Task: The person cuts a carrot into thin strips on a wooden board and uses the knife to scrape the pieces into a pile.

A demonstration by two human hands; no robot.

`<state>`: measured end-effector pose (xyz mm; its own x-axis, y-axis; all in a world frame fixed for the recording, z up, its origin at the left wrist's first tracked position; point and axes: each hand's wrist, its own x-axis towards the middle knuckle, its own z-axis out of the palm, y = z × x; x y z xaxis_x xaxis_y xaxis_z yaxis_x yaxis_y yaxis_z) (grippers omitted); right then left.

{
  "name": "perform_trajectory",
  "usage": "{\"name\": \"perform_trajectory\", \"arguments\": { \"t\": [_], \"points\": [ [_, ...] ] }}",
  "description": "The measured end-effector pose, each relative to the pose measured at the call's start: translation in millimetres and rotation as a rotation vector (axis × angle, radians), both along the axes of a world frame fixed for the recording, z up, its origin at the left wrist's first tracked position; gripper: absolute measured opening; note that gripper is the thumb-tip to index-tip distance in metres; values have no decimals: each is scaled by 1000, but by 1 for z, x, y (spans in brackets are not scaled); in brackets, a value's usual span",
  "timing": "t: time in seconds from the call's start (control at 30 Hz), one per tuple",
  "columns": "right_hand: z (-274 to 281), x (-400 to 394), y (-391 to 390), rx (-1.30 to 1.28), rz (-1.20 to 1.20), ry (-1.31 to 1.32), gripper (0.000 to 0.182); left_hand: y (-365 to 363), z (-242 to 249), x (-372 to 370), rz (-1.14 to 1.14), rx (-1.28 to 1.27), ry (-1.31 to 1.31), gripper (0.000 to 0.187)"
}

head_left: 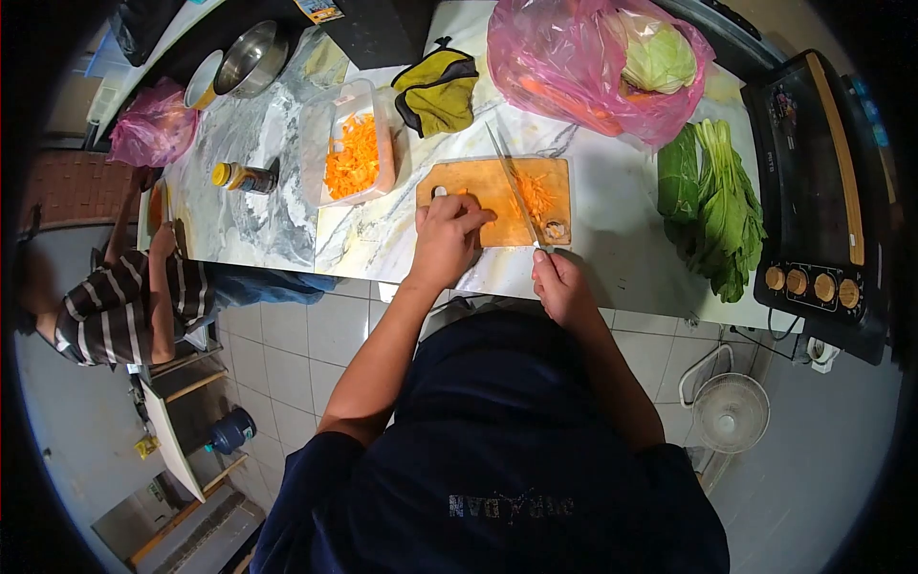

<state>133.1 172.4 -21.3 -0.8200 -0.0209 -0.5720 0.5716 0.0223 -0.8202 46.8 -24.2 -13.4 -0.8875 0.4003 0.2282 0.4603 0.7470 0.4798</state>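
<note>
My right hand (564,285) grips the handle of a kitchen knife (511,180). Its long blade slants across the wooden cutting board (461,176), pointing away from me. Carrot shreds (537,195) lie on the board, right of the blade. On the board's left part rests my left hand (448,239), its fingers bent and closed around a small piece of carrot (489,217), mostly hidden by them. Behind and left of the board, a clear plastic container (384,122) holds a heap of shredded carrot (354,158).
A yellow-green cloth (445,91) and a pink plastic bag (550,57) with cabbage (660,57) lie behind the board. Leafy greens (717,210) and a black oven (813,182) are at right. A yellow-capped jar (244,178), metal bowl (251,59) and another person (124,311) are left.
</note>
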Motion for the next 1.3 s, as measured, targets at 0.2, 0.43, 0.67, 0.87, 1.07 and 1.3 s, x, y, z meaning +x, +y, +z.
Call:
{"name": "perform_trajectory", "arguments": {
  "t": [0.2,0.43,0.67,0.87,1.07,1.3],
  "points": [
    [-1,4,-4,22,14,27,40,9,18,2,272,93,-184,11],
    [-11,9,-14,170,126,162,43,8,5,-3,341,141,-587,21],
    [-12,3,-20,156,138,97,44,12,-5,-15,371,157,-687,22],
    [-17,-2,-29,67,113,-22,45,15,-17,-16,350,235,-679,21],
    [-15,-1,-28,172,121,32,46,14,-20,-25,417,175,-776,22],
    [-3,-4,-31,289,145,82,47,12,-21,-32,411,270,-927,25]
  ]
}}
